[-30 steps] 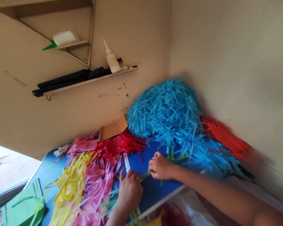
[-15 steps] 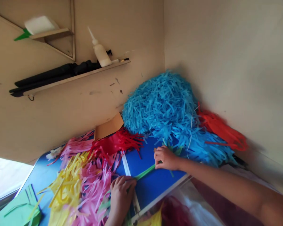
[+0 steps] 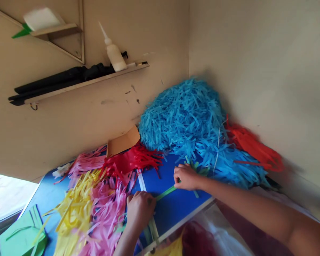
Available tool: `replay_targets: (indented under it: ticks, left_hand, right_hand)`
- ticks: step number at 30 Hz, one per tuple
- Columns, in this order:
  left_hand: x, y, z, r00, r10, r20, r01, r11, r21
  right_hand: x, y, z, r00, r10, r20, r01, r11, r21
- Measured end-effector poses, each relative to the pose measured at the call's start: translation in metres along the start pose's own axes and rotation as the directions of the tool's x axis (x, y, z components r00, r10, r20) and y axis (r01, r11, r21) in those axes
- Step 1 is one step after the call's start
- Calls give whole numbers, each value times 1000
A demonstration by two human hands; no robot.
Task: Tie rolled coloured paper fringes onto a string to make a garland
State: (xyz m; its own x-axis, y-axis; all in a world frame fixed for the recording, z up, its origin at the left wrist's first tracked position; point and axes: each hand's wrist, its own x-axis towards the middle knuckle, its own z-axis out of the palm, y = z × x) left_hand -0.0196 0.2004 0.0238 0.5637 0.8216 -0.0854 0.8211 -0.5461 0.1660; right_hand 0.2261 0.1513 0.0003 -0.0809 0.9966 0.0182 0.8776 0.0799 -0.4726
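A narrow green strip, paper or thin fabric, stretches between my two hands above the blue tabletop. My left hand is closed on its near end, seen from the back. At the other end my right hand pinches it with curled fingers. Loose green fringe ends stick out beyond my right hand, close to the blue fringe. Left of my left hand lies a heap of pink fringe, with yellow fringe beside it and red fringe behind.
A large blue fringe pile fills the corner, with a red bundle at its right. A brown cardboard piece leans by the wall. Green sheets lie front left. The wall shelf carries a nozzle bottle.
My left hand has shifted slightly up and to the right along the strip. My right hand stays almost in place, and more green fringe shows behind it. The view has tilted slightly.
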Motion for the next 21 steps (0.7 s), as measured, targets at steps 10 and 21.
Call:
replay_targets:
  ticks: [10, 21]
  left_hand:
    - [-4, -6, -1, 993, 106, -58, -104, 994, 38]
    - [-8, 9, 17, 828, 437, -352, -401, 899, 173]
  right_hand:
    - [-6, -14, -2, 981, -195, -11, 193, 976, -101]
    - [2, -22, 9, 752, -658, -23, 579, 678, -453]
